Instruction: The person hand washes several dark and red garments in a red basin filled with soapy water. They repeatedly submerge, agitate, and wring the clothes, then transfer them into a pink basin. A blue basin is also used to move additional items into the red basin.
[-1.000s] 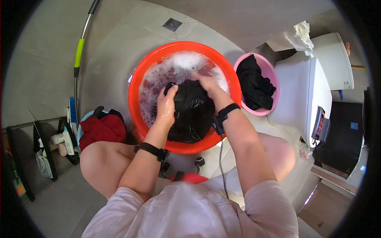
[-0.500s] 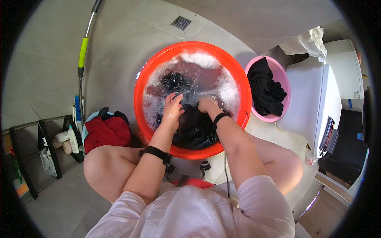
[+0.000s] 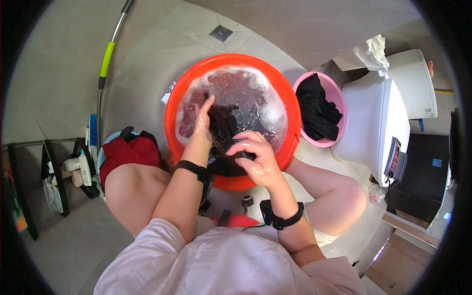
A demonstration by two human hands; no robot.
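Note:
A big orange basin (image 3: 290, 110) of soapy water sits on the tiled floor between my knees. A wet black garment (image 3: 223, 128) lies in it near the front rim. My left hand (image 3: 202, 123) presses flat on the garment's left side, fingers pointing into the water. My right hand (image 3: 253, 155) is closed around a bunched fold of the same black garment, lifted just above the water. Both wrists wear black bands.
A pink basin (image 3: 339, 105) holding black clothes stands right of the orange one, beside a white toilet (image 3: 388, 113). A blue tub with red cloth (image 3: 128, 150) sits left. A mop pole (image 3: 105, 64), a floor drain (image 3: 221, 33) and a black rack (image 3: 54, 172) are around.
The big black bundle that both hands held up over the basin has gone down into the water. My right hand has drawn back toward me with a fold of it.

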